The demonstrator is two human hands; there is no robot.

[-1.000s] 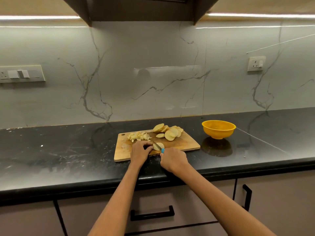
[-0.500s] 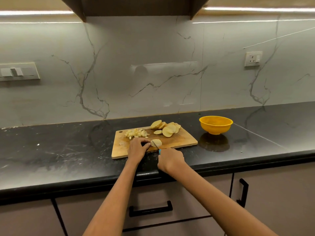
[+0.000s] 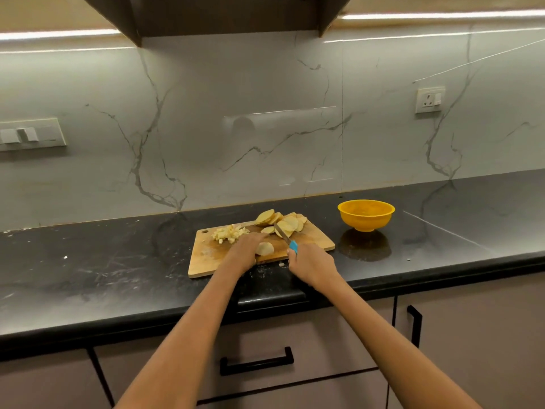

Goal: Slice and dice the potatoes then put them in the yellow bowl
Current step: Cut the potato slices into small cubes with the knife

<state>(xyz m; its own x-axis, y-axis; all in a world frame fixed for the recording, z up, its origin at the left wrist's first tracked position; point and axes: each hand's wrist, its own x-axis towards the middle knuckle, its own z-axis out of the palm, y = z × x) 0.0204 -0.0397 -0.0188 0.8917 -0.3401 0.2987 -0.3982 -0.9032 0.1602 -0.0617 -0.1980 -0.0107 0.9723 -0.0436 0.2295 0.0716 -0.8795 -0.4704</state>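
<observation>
Gripping the knife (image 3: pixel 285 238) by its blue handle, our right hand (image 3: pixel 311 265) is hanging at the near edge of the cutting board (image 3: pixel 206 262), blade angling up and away toward the far side of the board. Our left hand (image 3: pixel 243 252) is pressing down on a potato slice (image 3: pixel 264 248) near the middle of the board, fingers curled over it; we cannot tell whether the thumb is pinching it. The blade is sitting just right of that slice, lifted off it, not yet cutting as far as we are seeing.

Moving outward: diced potato (image 3: pixel 228 234) is piling up at the board's far left, and a heap of uncut slices (image 3: pixel 280 221) is lying at the board's far right. The yellow bowl (image 3: pixel 366 215) is standing on the counter (image 3: pixel 88 270), right of the board and apart from it, and looking empty.

We are judging the slicing mostly done and the dicing only started: one small pile done, most slices waiting. Nothing is going into the bowl yet, so the transfer is all left. A stray bit is lying on the counter just off the board's near edge.
</observation>
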